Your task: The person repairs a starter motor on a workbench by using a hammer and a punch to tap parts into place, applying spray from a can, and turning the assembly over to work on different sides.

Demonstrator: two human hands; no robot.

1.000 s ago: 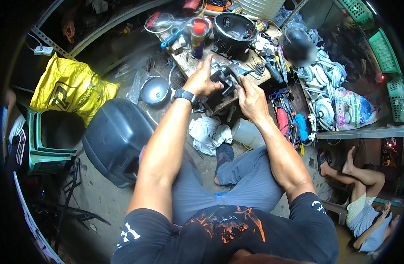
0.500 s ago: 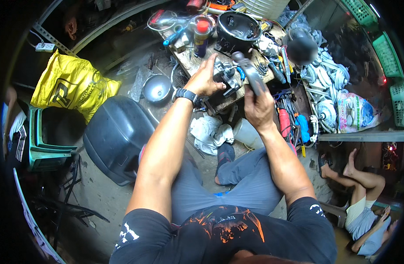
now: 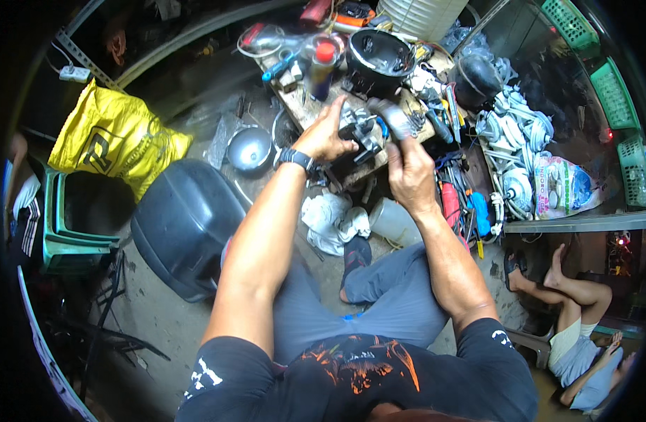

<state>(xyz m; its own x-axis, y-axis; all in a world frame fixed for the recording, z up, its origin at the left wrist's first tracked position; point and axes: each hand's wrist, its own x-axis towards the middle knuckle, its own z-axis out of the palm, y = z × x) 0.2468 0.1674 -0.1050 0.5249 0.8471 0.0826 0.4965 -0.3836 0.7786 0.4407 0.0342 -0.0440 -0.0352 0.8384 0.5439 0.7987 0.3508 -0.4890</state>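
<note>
At the bench's near edge my left hand (image 3: pixel 323 137) grips a dark metal assembly (image 3: pixel 362 136), fingers extended along its left side and thumb at its front. My right hand (image 3: pixel 413 170) is closed around a hammer (image 3: pixel 397 118), whose motion-blurred head is over the assembly's right side. Just behind them on the cluttered wooden bench (image 3: pixel 300 107) stand a red-capped can (image 3: pixel 321 70) and a black round pot (image 3: pixel 379 53). Whether the hammer touches the metal is unclear.
A black plastic case (image 3: pixel 182 225) and yellow sack (image 3: pixel 112 133) are left, a metal bowl (image 3: pixel 249 148) beside the bench. Cloth (image 3: pixel 330 225) and a bucket (image 3: pixel 393 221) lie below it. Tools (image 3: pixel 460 204) and white parts (image 3: pixel 513 126) crowd the right. Another person (image 3: pixel 576 352) sits lower right.
The hammer in my right hand has risen and swung back, then moved forward toward the metal assembly again. My left hand has stayed at the assembly's left side.
</note>
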